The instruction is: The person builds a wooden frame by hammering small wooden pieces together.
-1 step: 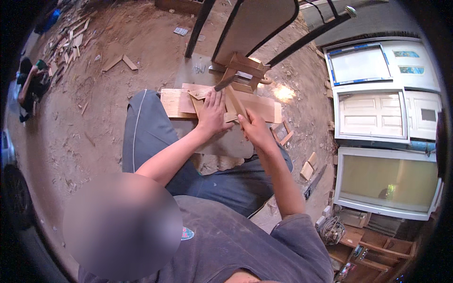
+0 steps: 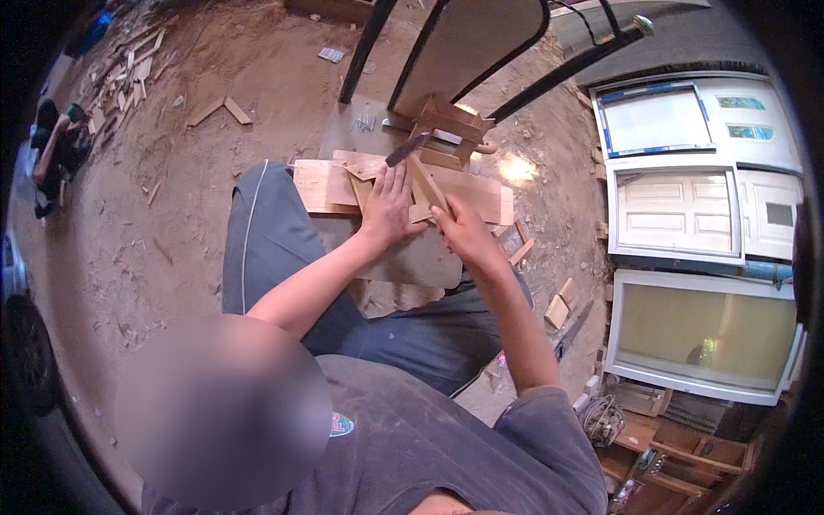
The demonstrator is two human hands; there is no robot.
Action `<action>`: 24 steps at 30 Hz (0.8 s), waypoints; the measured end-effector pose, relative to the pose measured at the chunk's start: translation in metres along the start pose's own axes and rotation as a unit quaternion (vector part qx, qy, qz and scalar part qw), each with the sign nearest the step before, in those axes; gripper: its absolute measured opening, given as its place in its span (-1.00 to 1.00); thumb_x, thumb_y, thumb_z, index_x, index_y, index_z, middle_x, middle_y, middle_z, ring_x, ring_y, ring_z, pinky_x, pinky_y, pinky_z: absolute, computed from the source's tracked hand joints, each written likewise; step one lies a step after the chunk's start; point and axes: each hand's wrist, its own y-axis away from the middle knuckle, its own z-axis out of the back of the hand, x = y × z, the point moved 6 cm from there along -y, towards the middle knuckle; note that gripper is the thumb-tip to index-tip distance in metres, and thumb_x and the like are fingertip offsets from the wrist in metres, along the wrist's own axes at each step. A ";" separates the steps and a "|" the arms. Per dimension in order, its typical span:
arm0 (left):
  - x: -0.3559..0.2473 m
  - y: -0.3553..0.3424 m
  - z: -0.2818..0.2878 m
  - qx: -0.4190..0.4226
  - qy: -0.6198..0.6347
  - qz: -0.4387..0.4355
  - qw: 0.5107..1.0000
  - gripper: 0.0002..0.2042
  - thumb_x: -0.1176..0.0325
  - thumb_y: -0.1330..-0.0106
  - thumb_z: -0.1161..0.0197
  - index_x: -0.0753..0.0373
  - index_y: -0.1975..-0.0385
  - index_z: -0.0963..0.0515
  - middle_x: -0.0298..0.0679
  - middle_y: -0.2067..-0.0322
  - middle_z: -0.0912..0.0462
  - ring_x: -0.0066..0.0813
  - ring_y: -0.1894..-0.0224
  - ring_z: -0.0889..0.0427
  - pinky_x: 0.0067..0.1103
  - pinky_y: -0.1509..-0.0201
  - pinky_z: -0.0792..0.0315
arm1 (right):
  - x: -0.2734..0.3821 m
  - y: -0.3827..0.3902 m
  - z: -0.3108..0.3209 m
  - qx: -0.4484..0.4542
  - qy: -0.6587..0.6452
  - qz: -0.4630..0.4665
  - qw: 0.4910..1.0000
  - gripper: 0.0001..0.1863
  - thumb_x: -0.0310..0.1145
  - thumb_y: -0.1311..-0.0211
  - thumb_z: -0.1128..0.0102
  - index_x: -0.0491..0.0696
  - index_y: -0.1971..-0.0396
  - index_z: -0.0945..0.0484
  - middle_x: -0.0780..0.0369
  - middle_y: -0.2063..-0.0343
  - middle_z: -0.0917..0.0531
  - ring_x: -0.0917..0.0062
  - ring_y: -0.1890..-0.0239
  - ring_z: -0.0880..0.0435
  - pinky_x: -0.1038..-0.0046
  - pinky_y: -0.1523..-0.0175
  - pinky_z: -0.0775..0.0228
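My right hand (image 2: 465, 229) is closed around the wooden handle of a hammer (image 2: 428, 183). The hammer's dark head lies over the boards, just beyond my left fingertips. Stretched flat, my left hand (image 2: 388, 206) rests on narrow wood strips (image 2: 358, 184) joined at an angle, with its thumb out to the side. Beneath them a pale wide board (image 2: 319, 185) runs crosswise in front of my knees. My palm hides part of the strips, and whether a nail stands under the hammer head cannot be made out.
Just beyond the board stands a small brown wooden stand (image 2: 446, 120), with loose nails (image 2: 365, 123) to its left. A dark-framed chair (image 2: 468, 51) rises behind. An angled wood frame (image 2: 220, 112) and scraps lie on the dirt; another person (image 2: 60, 154) sits far left. White framed panels (image 2: 699, 335) line the right.
The hammer head has shifted slightly, and its angle differs a little. My left hand stays in place on the wood.
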 end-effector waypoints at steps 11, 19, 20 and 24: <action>-0.002 0.001 0.019 0.064 -0.064 0.001 0.996 0.24 -0.34 -0.01 -0.39 0.52 -0.52 -0.06 0.15 -0.57 -0.02 -0.02 -0.64 0.06 -0.25 -0.71 0.25 | 0.051 -0.076 0.016 0.001 0.030 0.067 0.997 -0.66 -0.17 -0.54 -0.14 -0.22 0.14 -0.56 0.09 0.39 -0.67 0.42 0.33 -0.59 0.26 0.15 -0.45; 0.002 -0.001 0.018 0.052 -0.076 0.018 0.996 0.19 -0.33 -0.05 -0.34 0.48 -0.52 -0.08 0.07 -0.57 -0.06 -0.05 -0.62 -0.01 -0.26 -0.71 0.21 | 0.075 -0.083 0.014 0.071 0.055 -0.041 0.995 -0.69 -0.13 -0.56 -0.14 -0.09 0.26 -0.50 0.40 0.54 -0.48 0.70 0.52 -0.45 0.49 0.44 -0.33; 0.001 -0.001 0.016 0.053 -0.083 0.018 0.995 0.17 -0.33 -0.07 -0.32 0.48 -0.52 -0.10 0.06 -0.57 -0.08 -0.05 -0.62 -0.02 -0.26 -0.71 0.21 | 0.078 -0.085 0.016 0.047 0.036 -0.030 0.998 -0.70 -0.14 -0.56 -0.14 -0.08 0.26 -0.51 0.41 0.53 -0.49 0.71 0.52 -0.45 0.49 0.45 -0.33; -0.002 -0.002 0.001 0.091 -0.076 0.003 0.993 0.11 -0.31 -0.13 -0.29 0.48 -0.50 -0.15 0.07 -0.55 -0.12 -0.06 -0.61 -0.06 -0.25 -0.71 0.19 | 0.075 -0.080 0.010 0.020 0.148 0.074 0.986 -0.72 -0.19 -0.53 -0.16 -0.14 0.21 -0.53 0.23 0.50 -0.55 0.57 0.44 -0.56 0.35 0.32 -0.43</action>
